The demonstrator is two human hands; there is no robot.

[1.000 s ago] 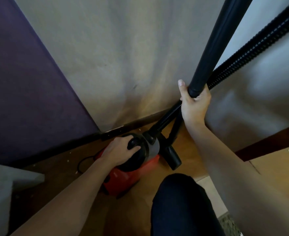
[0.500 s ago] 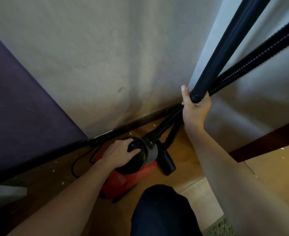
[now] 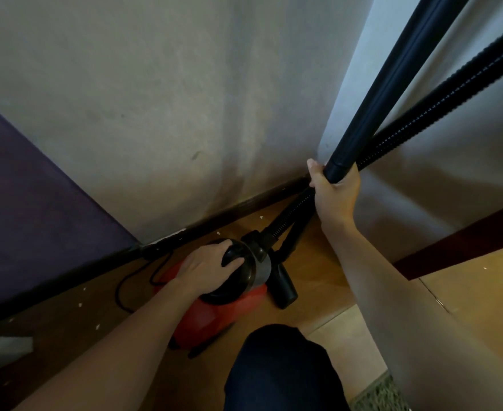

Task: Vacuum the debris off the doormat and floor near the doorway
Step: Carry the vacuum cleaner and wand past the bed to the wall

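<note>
vacuum [image 3: 214, 310]: compact, probably light; lift by top handle | left hand [image 3: 207, 266] clasps handle | right hand [image 3: 333, 194] grips stiff wand [image 3: 392, 84] | hose [image 3: 440, 105] floppy

Vacuum body [image 3: 214, 315]: red casing and black top, no readable brand or label.
Wand [image 3: 392, 84]: plain black, no markings legible.
Wall [image 3: 185, 99]: no signs or numbers.

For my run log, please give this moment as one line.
left hand: on red vacuum top | right hand: gripping black wand | debris on floor: not yet vacuumed
</note>
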